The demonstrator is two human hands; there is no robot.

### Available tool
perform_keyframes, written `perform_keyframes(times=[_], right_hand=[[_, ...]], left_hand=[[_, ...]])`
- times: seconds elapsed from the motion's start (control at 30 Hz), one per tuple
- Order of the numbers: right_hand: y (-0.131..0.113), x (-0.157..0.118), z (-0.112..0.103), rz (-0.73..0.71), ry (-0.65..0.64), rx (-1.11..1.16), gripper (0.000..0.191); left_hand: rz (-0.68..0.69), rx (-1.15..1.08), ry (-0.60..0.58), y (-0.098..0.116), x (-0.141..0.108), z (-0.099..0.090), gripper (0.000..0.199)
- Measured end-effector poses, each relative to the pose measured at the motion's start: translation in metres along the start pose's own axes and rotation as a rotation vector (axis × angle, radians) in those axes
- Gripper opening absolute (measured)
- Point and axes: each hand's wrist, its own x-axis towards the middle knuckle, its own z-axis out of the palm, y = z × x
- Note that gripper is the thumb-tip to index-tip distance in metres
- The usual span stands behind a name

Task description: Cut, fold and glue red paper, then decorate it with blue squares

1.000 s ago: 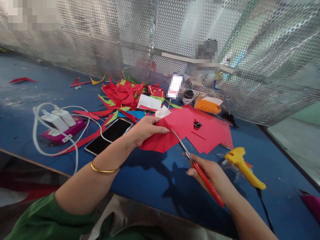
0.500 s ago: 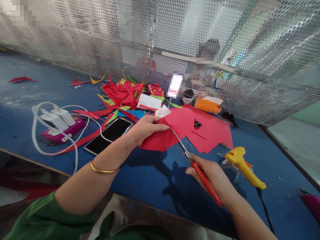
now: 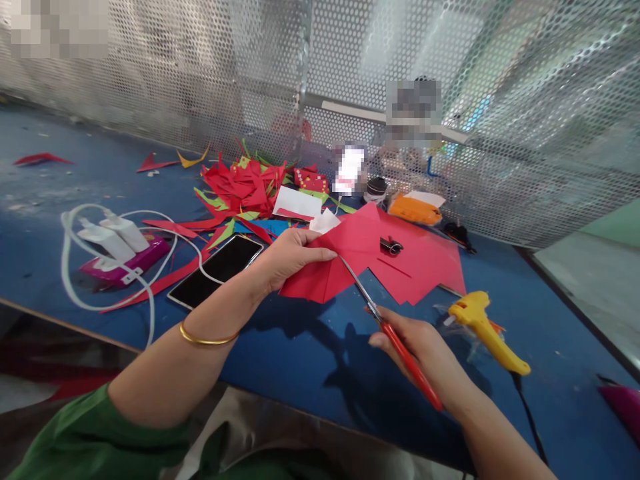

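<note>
The left hand [image 3: 295, 259] pinches a creased red paper [image 3: 317, 283] between thumb and fingers above the blue table [image 3: 293, 360]. The right hand [image 3: 425, 341] is closed around the red-handled scissors [image 3: 367, 300], whose blades reach the paper just beside the left thumb. Beyond, 1 black clip [image 3: 389, 246] lies on red sheets [image 3: 430, 257], left of a yellow glue gun [image 3: 493, 337].
</note>
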Motion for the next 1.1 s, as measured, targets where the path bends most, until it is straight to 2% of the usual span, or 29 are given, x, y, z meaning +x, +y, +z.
perform_keyframes(times=[0.13, 0.3, 0.43, 0.57, 0.63, 0.7, 0.83, 0.93, 1.0, 1.07, 1.1], right_hand=[[0.003, -0.001, 0.001, -0.004, 0.015, 0.005, 0.061], [0.004, -0.001, -0.014, 0.038, -0.047, -0.043, 0.043], [0.007, -0.001, -0.020, 0.105, -0.038, -0.080, 0.041], [0.006, -0.001, -0.007, 0.276, 0.084, -0.292, 0.038], [0.002, 0.000, 0.004, 0.351, 0.116, -0.445, 0.035], [-0.005, 0.002, 0.012, 0.366, 0.129, -0.589, 0.034], [-0.016, 0.002, 0.017, 0.317, 0.138, -0.748, 0.029], [-0.019, -0.004, 0.015, 0.255, 0.176, -0.796, 0.019], [-0.021, -0.007, 0.016, 0.113, 0.353, -0.810, 0.020], [-0.023, -0.006, 0.020, -0.095, 0.556, -0.776, 0.025], [-0.024, -0.004, 0.024, -0.194, 0.611, -0.750, 0.028]], left_hand=[[0.011, 0.011, 0.018, 0.001, 0.001, -0.002, 0.016], [0.039, -0.042, 0.086, 0.007, 0.001, -0.007, 0.022], [0.093, -0.050, 0.116, 0.014, -0.001, -0.013, 0.025], [0.076, -0.055, 0.133, 0.013, -0.001, -0.013, 0.024], [0.034, -0.050, 0.103, 0.010, -0.001, -0.009, 0.021], [-0.027, -0.034, 0.047, 0.005, -0.002, -0.005, 0.019], [-0.131, -0.012, -0.037, -0.004, -0.009, 0.004, 0.020], [-0.161, -0.039, -0.029, -0.011, -0.018, 0.007, 0.017], [-0.184, -0.068, -0.010, -0.017, -0.025, 0.008, 0.015], [-0.217, -0.101, 0.007, -0.025, -0.033, 0.010, 0.015], [-0.236, -0.117, 0.011, -0.029, -0.037, 0.010, 0.015]])
